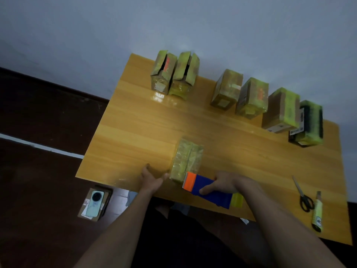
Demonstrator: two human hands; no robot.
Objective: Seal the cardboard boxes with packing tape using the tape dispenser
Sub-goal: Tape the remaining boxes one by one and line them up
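Right hand (225, 183): my fingers and thumb are curled round the dispenser (208, 191), gripping its blue body from above
Dispenser: blue with an orange front plate and a toothed edge; that edge touches the near end of the box (187, 161); a yellow-green tape roll (237, 200) shows at its rear
Left hand (152, 178): my fingers lie fairly straight and hold nothing; the hand rests on the table (135, 136) just left of the box, fingertips at its near left corner
Box: small, wrapped in yellow-green tape, lying near the table's front edge between my two hands; a seam runs along its top
Open boxes (174, 74): two, standing side by side at the far edge, left of centre, top flaps gaping
Far row (266, 101): four more taped boxes along the far right edge, close together; the last one (309, 124) is dark
Scissors (303, 194): black handles, lying on the table at the right, well apart from my right hand
Knife (317, 213): yellow-green utility knife, just beside the scissors, near the right front corner
Phone (94, 203): lying on a flat cardboard piece on the dark floor, left of the table
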